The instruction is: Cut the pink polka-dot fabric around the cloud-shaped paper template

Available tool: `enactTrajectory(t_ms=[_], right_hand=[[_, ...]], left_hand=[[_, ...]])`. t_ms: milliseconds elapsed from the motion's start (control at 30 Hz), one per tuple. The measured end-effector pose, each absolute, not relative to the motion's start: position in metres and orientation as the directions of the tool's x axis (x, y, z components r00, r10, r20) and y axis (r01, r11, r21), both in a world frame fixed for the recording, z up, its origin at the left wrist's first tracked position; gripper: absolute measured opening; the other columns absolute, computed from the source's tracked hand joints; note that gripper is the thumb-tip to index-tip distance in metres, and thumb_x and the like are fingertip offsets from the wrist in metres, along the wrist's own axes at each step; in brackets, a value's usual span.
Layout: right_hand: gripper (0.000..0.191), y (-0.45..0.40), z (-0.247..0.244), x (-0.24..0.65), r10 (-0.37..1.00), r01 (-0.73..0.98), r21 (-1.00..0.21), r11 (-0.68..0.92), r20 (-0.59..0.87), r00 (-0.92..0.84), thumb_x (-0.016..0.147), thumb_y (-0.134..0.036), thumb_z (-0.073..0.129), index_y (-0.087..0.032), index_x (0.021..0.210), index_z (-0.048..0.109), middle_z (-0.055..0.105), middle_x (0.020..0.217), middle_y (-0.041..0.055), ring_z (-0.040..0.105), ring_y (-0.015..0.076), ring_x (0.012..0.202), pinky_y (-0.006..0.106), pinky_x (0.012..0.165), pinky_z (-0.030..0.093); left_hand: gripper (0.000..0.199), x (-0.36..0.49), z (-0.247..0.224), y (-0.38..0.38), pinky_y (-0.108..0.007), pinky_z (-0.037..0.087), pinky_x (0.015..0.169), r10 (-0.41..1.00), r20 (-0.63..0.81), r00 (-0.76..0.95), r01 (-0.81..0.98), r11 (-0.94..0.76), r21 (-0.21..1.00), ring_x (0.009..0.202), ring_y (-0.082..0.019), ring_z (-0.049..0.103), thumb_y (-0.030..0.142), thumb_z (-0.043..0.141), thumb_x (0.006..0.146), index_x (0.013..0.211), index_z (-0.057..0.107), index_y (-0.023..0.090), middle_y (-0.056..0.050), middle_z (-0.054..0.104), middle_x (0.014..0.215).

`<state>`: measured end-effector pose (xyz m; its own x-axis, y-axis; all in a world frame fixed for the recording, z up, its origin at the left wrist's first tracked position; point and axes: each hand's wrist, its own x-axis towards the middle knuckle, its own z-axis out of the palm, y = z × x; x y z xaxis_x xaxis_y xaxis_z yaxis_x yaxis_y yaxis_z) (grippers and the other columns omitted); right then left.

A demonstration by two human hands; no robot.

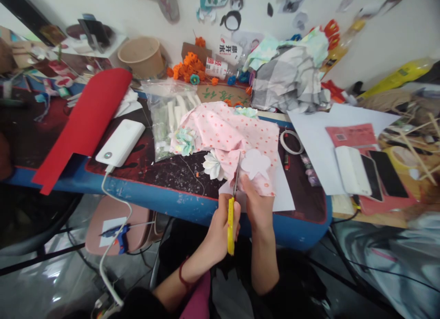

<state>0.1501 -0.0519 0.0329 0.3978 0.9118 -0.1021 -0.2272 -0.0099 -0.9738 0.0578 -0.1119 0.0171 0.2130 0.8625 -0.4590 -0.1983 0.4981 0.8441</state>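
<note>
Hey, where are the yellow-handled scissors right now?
In the head view, the scissors are just below and right of centre, in the left hand, at the pink dotted cloth, left of the white cutout.

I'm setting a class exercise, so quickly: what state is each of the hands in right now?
Left hand: closed, holding yellow-handled scissors.
Right hand: closed, gripping pink dotted fabric by the white cutout.

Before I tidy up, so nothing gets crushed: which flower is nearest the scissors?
The white flower, left of the scissors; the pale green flowers and orange flowers lie farther back.
</note>
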Motion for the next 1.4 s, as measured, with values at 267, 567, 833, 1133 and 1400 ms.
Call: enactTrajectory(t_ms=[267, 567, 833, 1133, 1400], right_hand=[[0.051, -0.051, 0.029, 0.152, 0.901, -0.252, -0.968, 0.021, -0.091, 0.424, 0.085, -0.033, 0.078, -0.021, 0.133, 0.066, 0.067, 0.140, 0.0090, 0.063, 0.0251, 0.131, 0.047, 0.120, 0.042], [0.052, -0.043, 0.032, 0.151, 0.866, -0.229, -0.972, 0.053, -0.069, 0.496, 0.084, -0.038, 0.076, -0.019, 0.131, 0.067, 0.071, 0.131, 0.0117, 0.066, 0.0264, 0.126, 0.045, 0.113, 0.049], [0.044, -0.049, 0.035, 0.152, 0.877, -0.219, -0.975, 0.038, -0.072, 0.475, 0.086, -0.038, 0.076, -0.021, 0.126, 0.070, 0.072, 0.129, 0.0099, 0.068, 0.0246, 0.120, 0.042, 0.109, 0.051], [0.038, -0.058, 0.035, 0.153, 0.903, -0.245, -0.969, 0.005, -0.101, 0.418, 0.088, -0.034, 0.075, -0.022, 0.124, 0.071, 0.073, 0.125, 0.0079, 0.070, 0.0221, 0.113, 0.040, 0.108, 0.051], [0.037, -0.059, 0.025, 0.152, 0.890, -0.330, -0.944, -0.033, -0.178, 0.420, 0.082, -0.038, 0.079, -0.023, 0.115, 0.072, 0.074, 0.116, 0.0050, 0.071, 0.0193, 0.105, 0.037, 0.103, 0.054]], left_hand=[[0.045, 0.059, 0.020, -0.108, -0.014, 0.031, 0.034, 0.860, -0.469, 0.200, -0.193, 0.504, 0.842, 0.040, -0.004, 0.038, 0.069, 0.047, 0.096, 0.099, 0.039, 0.024, 0.010, 0.043, 0.067], [0.046, 0.053, 0.016, -0.120, -0.015, 0.033, 0.034, 0.830, -0.500, 0.246, -0.150, 0.542, 0.827, 0.039, -0.003, 0.039, 0.069, 0.045, 0.096, 0.095, 0.036, 0.024, 0.008, 0.046, 0.074], [0.047, 0.054, 0.020, -0.115, -0.017, 0.036, 0.036, 0.834, -0.478, 0.277, -0.153, 0.529, 0.835, 0.043, -0.003, 0.054, 0.069, 0.045, 0.096, 0.101, 0.041, 0.023, 0.003, 0.053, 0.090], [0.056, 0.064, 0.028, -0.097, -0.017, 0.033, 0.035, 0.821, -0.501, 0.276, -0.212, 0.560, 0.801, 0.041, -0.004, 0.055, 0.078, 0.047, 0.089, 0.101, 0.038, 0.023, 0.001, 0.060, 0.095], [0.051, 0.064, 0.038, -0.095, -0.016, 0.034, 0.035, 0.840, -0.493, 0.226, -0.238, 0.539, 0.808, 0.040, -0.002, 0.053, 0.072, 0.048, 0.093, 0.102, 0.038, 0.023, 0.003, 0.057, 0.092]])
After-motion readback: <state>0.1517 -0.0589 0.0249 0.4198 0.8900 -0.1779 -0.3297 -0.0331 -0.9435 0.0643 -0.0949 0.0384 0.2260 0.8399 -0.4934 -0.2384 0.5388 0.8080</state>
